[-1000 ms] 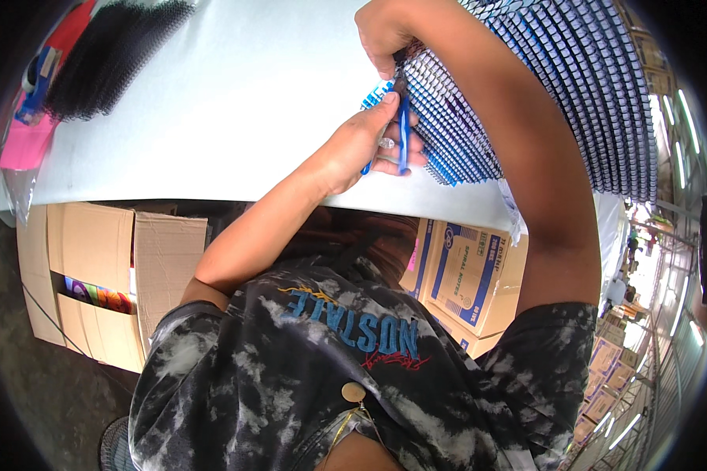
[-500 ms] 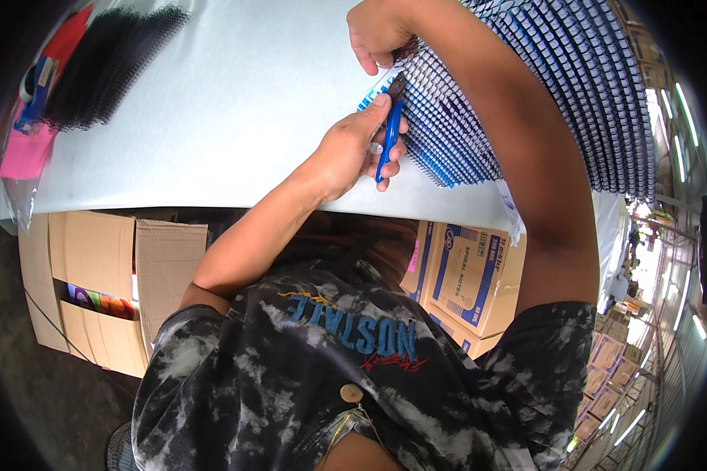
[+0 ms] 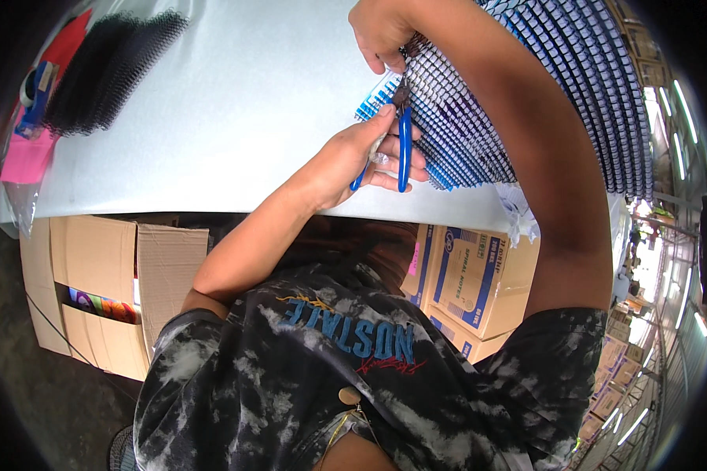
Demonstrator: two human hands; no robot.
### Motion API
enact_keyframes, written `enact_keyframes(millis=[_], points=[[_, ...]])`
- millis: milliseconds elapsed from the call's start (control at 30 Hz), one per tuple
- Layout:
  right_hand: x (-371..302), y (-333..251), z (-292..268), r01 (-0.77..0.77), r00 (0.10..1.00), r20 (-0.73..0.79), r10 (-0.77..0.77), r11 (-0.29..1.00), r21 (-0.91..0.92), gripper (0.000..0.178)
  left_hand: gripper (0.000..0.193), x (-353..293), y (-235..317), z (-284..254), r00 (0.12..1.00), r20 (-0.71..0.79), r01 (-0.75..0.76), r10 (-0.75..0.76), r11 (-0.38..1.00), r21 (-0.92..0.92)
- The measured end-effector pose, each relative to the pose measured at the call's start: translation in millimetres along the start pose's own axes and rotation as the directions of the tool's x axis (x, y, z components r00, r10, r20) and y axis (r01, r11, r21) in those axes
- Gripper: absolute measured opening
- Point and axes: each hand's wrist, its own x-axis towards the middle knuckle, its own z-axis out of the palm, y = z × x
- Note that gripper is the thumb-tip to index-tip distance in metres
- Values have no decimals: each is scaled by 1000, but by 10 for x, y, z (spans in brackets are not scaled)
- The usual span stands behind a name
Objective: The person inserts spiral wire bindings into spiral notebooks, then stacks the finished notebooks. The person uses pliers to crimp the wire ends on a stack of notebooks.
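Note:
My left hand is closed around blue-handled pliers, whose handles stand apart. The dark jaws point away from me, at the near-left edge of a row of spiral notebooks with dark coils and blue-and-white edges. Reaching across from the right, my right hand bends its fingers down beside that edge, just beyond the jaws. What its fingertips grip is hidden. A blue-and-white printed cover sticks out left of the jaws.
Black plastic spiral coils lie in a bundle on the white-covered table, at the far left. Beside them are a blue tape dispenser and a pink sheet. Cardboard cartons stand below the table edge, with more boxes to the right.
The pliers' handles have spread apart, and my left fingers have loosened and extended. The pliers have shifted slightly right. My right hand has hardly moved.

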Motion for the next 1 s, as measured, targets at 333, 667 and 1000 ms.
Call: enact_keyframes(millis=[333, 667, 1000], points=[[-52, 61, 0, 2, 1000, -31, 0, 997, 78, 33, 54, 66, 82, 32, 999, -37, 18, -16, 999, 39], [-47, 109, -5, 45, 995, -89, -43, 999, 18, 34, 58, 35, 114, 116, 1000, 5, 10, -10, 998, 55], [-74, 110, -5, 10, 991, -133, -11, 1000, -7, 32, 55, 21, 150, 127, 999, -46, -6, 10, 996, 85]])
